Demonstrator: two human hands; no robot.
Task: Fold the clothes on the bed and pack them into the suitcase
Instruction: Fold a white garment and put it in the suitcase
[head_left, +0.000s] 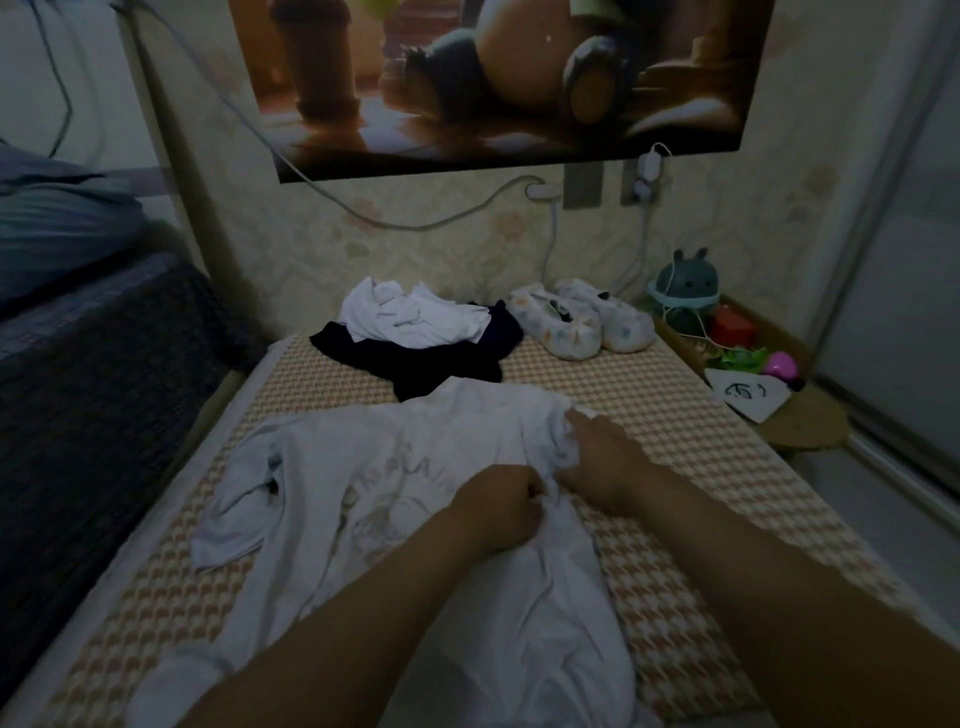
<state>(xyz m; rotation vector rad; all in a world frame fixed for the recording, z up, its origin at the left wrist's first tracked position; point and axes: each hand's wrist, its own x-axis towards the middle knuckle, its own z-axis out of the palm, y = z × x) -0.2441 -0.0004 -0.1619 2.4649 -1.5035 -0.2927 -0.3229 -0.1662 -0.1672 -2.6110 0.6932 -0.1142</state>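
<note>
A white T-shirt (363, 483) with a faint print lies spread on the checked bed cover (675, 457), one sleeve out to the left. My left hand (501, 506) pinches a fold of its cloth near the middle. My right hand (597, 457) grips the bunched right sleeve at the shirt's edge. Further back lie a dark garment (431, 358) and a crumpled white garment (410, 314) on top of it. No suitcase is in view.
A pair of pale patterned slippers (582, 319) sits at the back of the bed by the wall. A wooden side table (800, 421) at right holds a toy figure (683, 286), a red box and small items. Dark bedding (93, 364) rises on the left.
</note>
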